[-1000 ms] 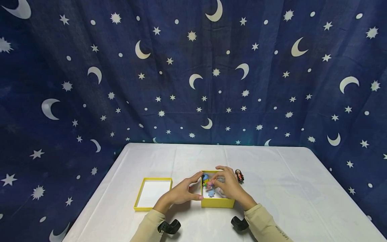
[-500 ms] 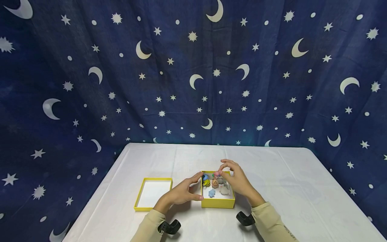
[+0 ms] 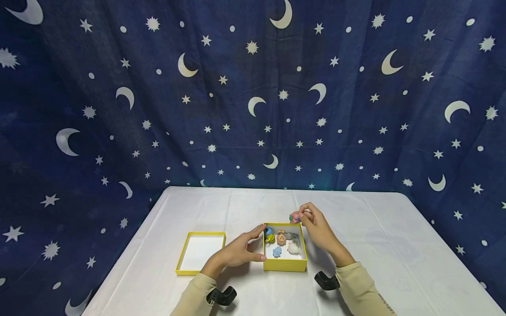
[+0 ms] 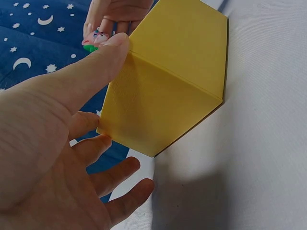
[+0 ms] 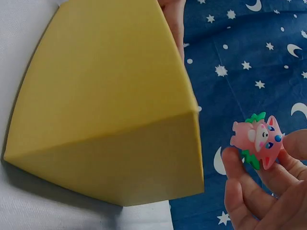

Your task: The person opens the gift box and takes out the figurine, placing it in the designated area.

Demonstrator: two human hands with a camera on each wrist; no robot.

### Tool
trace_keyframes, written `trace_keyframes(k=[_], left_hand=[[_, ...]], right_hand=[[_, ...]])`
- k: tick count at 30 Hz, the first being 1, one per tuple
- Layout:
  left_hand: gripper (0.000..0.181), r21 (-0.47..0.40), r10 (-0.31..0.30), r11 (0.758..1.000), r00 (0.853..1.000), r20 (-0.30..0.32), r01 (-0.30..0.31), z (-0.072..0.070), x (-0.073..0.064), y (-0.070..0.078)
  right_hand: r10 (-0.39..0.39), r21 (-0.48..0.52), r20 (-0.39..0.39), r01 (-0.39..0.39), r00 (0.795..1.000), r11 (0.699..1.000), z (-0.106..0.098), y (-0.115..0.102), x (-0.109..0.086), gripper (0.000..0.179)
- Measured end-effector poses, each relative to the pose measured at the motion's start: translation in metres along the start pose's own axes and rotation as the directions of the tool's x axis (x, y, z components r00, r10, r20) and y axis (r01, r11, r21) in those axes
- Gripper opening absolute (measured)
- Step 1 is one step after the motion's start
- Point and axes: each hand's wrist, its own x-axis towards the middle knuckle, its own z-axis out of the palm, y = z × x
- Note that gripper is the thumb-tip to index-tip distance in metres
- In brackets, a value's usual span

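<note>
My right hand [image 3: 321, 230] pinches a pink toy figure [image 5: 261, 136] with green trim between thumb and fingers, just beyond the box's back right corner. My left hand [image 3: 238, 251] rests against the left wall of the yellow box [image 3: 284, 265]; the thumb touches its near corner and fingertips touch farther back. The outer fingers are spread loosely off the wall in the left wrist view. Inside the box lie a blue-and-yellow figure [image 3: 269, 237], an orange figure [image 3: 281, 238], a small light-blue figure [image 3: 277, 252], a white figure [image 3: 293, 248] and a grey one [image 3: 291, 236].
A shallow yellow-rimmed lid [image 3: 200, 253], white inside, lies left of the box. The white-covered table [image 3: 367, 245] extends around both. A dark blue curtain [image 3: 237, 131] with moons and stars hangs behind the table.
The right hand has lifted the pink toy figure out of the box, moving back and right. A dark-haired figure seen right of the box earlier no longer shows. The left hand stays put.
</note>
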Motion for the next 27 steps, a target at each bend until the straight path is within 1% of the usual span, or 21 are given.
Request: trace_keyframes(k=[5,10,15,18,22,25,27], left_hand=[[0.089,0.006,0.004,1.0,1.0,-0.001,-0.004,0.0,0.0,0.0],[0.09,0.006,0.009,1.0,1.0,0.003,-0.009,-0.001,0.0,0.0],[0.09,-0.001,0.012,1.0,1.0,0.005,-0.012,0.0,0.0,-0.001],[0.09,-0.002,0.007,1.0,1.0,0.005,-0.007,0.0,0.0,-0.001],[0.09,0.001,0.006,1.0,1.0,0.007,-0.006,0.0,0.0,-0.002],[0.09,-0.001,0.008,1.0,1.0,0.008,-0.008,0.0,0.0,-0.002],[0.09,0.0,0.007,1.0,1.0,0.008,-0.007,0.0,0.0,-0.002]], right_hand=[[0.009,-0.008,-0.034,-0.009,0.999,1.0,-0.003,-0.001,0.0,0.013],[0.028,0.025,-0.06,-0.026,0.998,0.999,-0.005,-0.002,0.001,0.014],[0.04,0.058,-0.066,-0.036,0.997,0.998,-0.007,0.0,0.002,0.013],[0.027,0.061,-0.079,-0.022,0.997,0.998,-0.008,0.002,0.003,0.016],[-0.011,0.061,-0.088,0.016,0.996,0.998,-0.01,0.004,0.003,0.022],[-0.036,0.051,-0.082,0.041,0.996,0.998,-0.011,0.006,0.003,0.027],[-0.037,0.033,-0.078,0.039,0.996,0.999,-0.013,0.006,0.002,0.028]])
